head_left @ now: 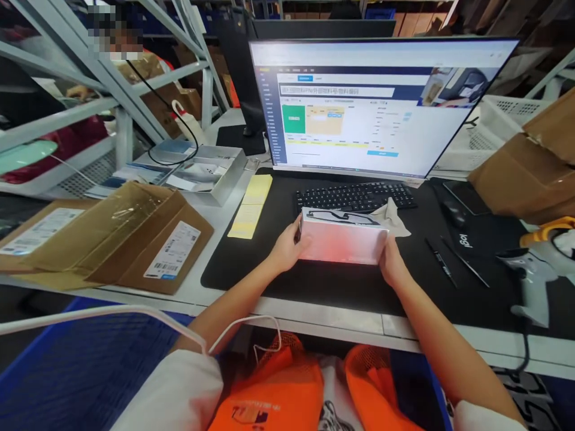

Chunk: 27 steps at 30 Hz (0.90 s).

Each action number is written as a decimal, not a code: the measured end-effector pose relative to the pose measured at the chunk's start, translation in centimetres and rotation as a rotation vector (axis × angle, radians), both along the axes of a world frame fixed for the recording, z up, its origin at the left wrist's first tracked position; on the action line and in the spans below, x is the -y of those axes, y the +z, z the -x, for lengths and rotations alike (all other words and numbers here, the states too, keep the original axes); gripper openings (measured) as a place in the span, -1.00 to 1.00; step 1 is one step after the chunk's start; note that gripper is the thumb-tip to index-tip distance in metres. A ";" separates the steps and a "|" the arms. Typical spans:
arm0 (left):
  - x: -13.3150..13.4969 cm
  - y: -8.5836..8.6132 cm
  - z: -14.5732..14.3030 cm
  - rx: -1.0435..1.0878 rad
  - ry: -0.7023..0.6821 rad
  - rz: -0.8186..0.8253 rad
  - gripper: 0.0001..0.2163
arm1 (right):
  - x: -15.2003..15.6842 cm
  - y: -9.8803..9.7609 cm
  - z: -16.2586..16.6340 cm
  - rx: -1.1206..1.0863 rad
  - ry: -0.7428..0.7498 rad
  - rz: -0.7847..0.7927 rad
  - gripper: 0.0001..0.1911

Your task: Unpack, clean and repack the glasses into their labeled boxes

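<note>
A white box (344, 242) with a dark line picture on its top face is held level above the black desk mat (269, 263). My left hand (288, 244) grips its left end, thumb on the near side. Around the right end my right hand (392, 258) is closed, its fingertips mostly hidden behind the box. A reddish glow falls on the side facing me. Just behind the box lie a black keyboard (354, 194) and a crumpled pale cloth or tissue (394, 218).
A monitor (359, 131) stands behind the keyboard. Opened brown cartons (121, 230) sit at left, beside yellow paper slips (251, 203). At right are a mouse (453, 214), a pen (441, 262), a handheld scanner (532, 281) and a large carton (521, 167).
</note>
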<state>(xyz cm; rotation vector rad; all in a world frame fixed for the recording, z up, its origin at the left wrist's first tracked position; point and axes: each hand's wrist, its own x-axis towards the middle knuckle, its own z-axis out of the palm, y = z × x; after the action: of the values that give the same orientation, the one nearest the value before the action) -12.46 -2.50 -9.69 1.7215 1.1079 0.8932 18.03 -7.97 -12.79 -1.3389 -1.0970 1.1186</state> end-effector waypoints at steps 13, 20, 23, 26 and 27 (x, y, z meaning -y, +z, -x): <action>1.6 0.2 -0.9 0.456 -0.073 0.221 0.26 | 0.9 1.1 3.4 -0.171 -0.210 -0.011 -0.22; 2.8 0.8 -3.1 0.805 0.171 0.158 0.25 | 3.4 0.3 5.7 0.092 0.119 -0.136 0.18; 3.0 2.3 -2.1 0.655 0.160 0.028 0.15 | 3.3 1.6 4.9 0.236 0.324 -0.114 0.11; 3.1 4.2 -0.3 0.306 0.124 -0.434 0.01 | 2.9 5.6 3.1 0.448 0.302 -0.249 -0.35; 3.2 4.8 0.1 0.161 0.092 -0.583 -0.08 | 2.9 7.5 2.6 0.507 0.231 -0.327 -0.44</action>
<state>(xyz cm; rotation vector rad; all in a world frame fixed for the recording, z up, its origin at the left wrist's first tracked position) -12.53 -5.71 -4.84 2.0207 0.8730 1.4935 15.42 -10.92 -5.32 -1.2835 -1.7597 0.7237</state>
